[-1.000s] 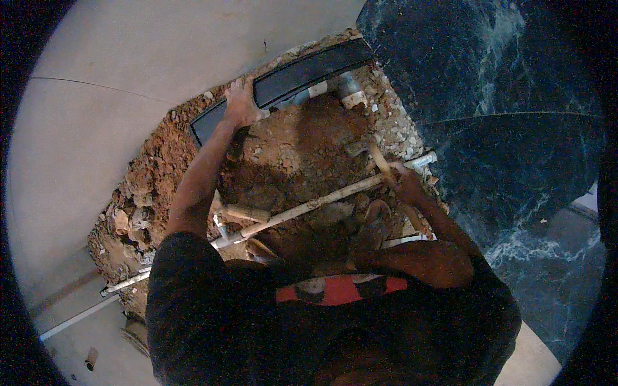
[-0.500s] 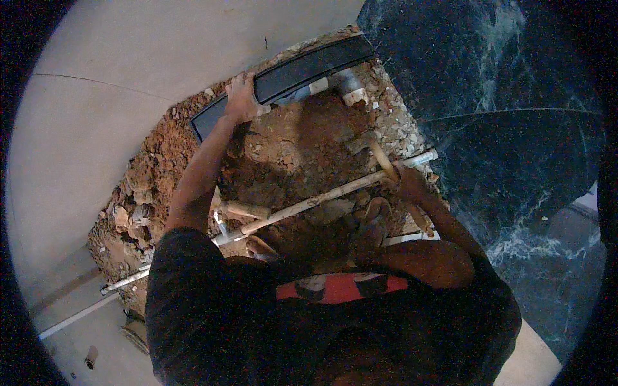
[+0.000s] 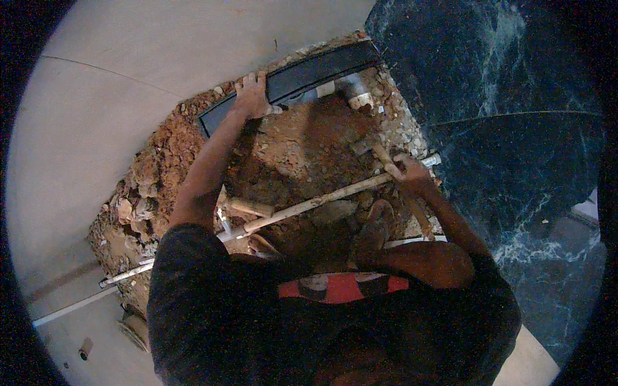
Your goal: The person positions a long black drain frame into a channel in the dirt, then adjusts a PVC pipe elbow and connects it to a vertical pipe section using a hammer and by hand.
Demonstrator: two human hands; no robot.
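My left hand [image 3: 252, 98] spans a long black panel [image 3: 315, 69] set along the far edge of a dug-out pit. Its fingers reach over the panel's far side and the thumb lies along the near side. To the right, my right hand [image 3: 412, 172] is closed around the wooden handle [image 3: 387, 161] of a hammer. The hammer's head [image 3: 367, 144] is over the soil, just beyond a long pale pipe [image 3: 335, 195] that crosses the pit. Part of the handle is hidden by my hand.
Under the panel's right part are a grey and white pipe elbow [image 3: 357, 90] and rubble. Reddish soil and stones [image 3: 145, 186] are heaped at the left. A short wooden handle [image 3: 251, 206] lies near the pipe. Dark marble-like slabs [image 3: 489, 161] border the right, pale floor [image 3: 109, 109] the left.
The whole view has shifted slightly. My right hand has moved a little farther up toward the hammer head; my left hand stays on the panel.
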